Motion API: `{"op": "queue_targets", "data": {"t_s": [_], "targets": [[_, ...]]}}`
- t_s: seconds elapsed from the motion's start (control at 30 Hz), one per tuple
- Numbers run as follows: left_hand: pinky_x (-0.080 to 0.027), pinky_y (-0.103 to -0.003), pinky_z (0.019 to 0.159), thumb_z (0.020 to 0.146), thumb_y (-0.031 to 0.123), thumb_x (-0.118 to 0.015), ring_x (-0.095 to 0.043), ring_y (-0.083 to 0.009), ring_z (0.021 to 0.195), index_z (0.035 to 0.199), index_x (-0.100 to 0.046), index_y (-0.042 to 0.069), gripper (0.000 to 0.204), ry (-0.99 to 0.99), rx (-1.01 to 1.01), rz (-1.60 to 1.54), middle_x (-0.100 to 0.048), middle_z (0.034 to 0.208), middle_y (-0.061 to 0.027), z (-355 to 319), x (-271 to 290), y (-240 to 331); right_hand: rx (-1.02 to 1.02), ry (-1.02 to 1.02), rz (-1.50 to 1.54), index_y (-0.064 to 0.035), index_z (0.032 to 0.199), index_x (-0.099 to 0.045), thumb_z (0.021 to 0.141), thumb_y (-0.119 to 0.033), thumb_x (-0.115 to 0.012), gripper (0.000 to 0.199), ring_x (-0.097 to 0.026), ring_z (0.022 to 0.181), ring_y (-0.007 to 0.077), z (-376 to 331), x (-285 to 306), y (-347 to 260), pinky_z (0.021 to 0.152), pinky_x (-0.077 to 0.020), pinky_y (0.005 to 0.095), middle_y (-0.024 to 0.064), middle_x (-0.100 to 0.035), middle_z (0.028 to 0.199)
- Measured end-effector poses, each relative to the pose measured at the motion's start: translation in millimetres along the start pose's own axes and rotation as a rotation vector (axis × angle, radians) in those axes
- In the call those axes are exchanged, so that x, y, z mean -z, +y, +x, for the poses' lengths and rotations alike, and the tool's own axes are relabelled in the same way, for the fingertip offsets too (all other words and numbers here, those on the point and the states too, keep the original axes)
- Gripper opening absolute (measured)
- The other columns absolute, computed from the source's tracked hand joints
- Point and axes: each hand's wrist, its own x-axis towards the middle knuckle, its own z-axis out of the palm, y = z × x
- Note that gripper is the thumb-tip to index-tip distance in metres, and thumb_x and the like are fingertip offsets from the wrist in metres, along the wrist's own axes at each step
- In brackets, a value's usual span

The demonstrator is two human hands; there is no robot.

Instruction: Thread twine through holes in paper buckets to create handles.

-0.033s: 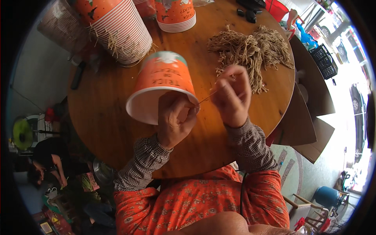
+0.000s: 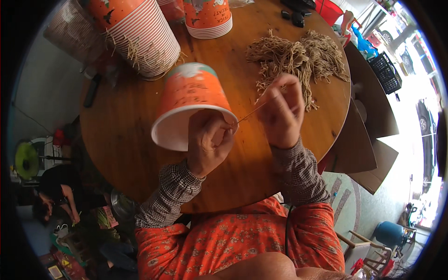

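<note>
An orange paper bucket with a white rim lies tipped on the table, its mouth toward me. My left hand pinches the right side of that rim, its fingers partly inside the mouth. From the pinch a thin tan string runs taut up to the right. My right hand, somewhat blurred, is closed on the string's other end with thumb and fingers. Just beyond it lies a loose heap of tan twisted strings.
A tall stack of matching buckets, strung with tan strands, stands at the back left. Beside it is a shorter stack. Cardboard flaps adjoin the round wooden table's right edge. A person bends at the lower left.
My right hand has moved slightly up and right, drawing out more of the string between my hands. The bucket has rolled a little; my left hand stays in place.
</note>
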Motion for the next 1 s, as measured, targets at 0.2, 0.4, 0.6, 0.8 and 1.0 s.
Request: {"op": "queue_targets", "data": {"t_s": [0.2,0.4,0.6,0.8,1.0], "targets": [[-0.048,-0.038,0.071,0.073,0.001,-0.065,-0.063,-0.0290,0.076,0.083,-0.060,0.004,0.012,-0.127,-0.026,0.003,-0.065,0.079,-0.0103,-2.0,-9.0,1.6,0.029,0.072,0.187,-0.0107,0.105,-0.045,0.096,-0.004,-0.052,0.013,-0.033,0.045,0.0058,16.7,21.2,-6.4,0.040,-0.0248,0.0211,-0.0021,-0.045,0.061],[-0.047,-0.041,0.071,0.073,0.001,-0.064,-0.060,-0.0311,0.076,0.083,-0.058,0.004,0.012,-0.133,-0.093,0.124,-0.063,0.079,-0.0108,4.7,-11.0,-5.4,-0.004,0.038,0.217,-0.0091,0.105,-0.045,0.095,-0.003,-0.053,0.014,-0.033,0.045,0.0048,13.4,18.0,-5.4,0.040,-0.0251,0.0209,-0.0036,-0.043,0.062],[-0.045,-0.045,0.084,0.070,0.001,-0.063,-0.056,-0.0327,0.081,0.083,-0.056,0.005,0.015,-0.318,-0.169,0.268,-0.056,0.083,-0.0113,11.9,20.0,7.3,-0.078,0.125,0.066,-0.0080,0.098,-0.051,0.094,-0.006,-0.058,0.009,-0.036,0.043,0.0042,22.1,24.8,-4.4,0.039,-0.0270,0.0202,-0.0028,-0.047,0.061],[-0.039,-0.047,0.100,0.069,-0.003,-0.064,-0.058,-0.0231,0.084,0.077,-0.054,0.007,0.017,-0.464,-0.338,0.572,-0.050,0.082,-0.0061,44.3,85.6,36.9,-0.103,-0.052,-0.035,-0.0063,0.104,-0.052,0.094,-0.007,-0.059,0.012,-0.034,0.042,0.0032,23.9,38.3,-11.0,0.039,-0.0237,0.0200,-0.0049,-0.046,0.059],[-0.038,-0.046,0.102,0.069,-0.003,-0.066,-0.058,-0.0207,0.086,0.077,-0.054,0.007,0.017,-0.463,-0.429,0.695,-0.050,0.084,-0.0047,70.4,114.6,56.7,-0.097,-0.140,0.120,-0.0053,0.103,-0.053,0.095,-0.007,-0.057,0.009,-0.029,0.043,0.0022,14.5,31.2,-8.1,0.041,-0.0246,0.0198,-0.0069,-0.041,0.057]]}}
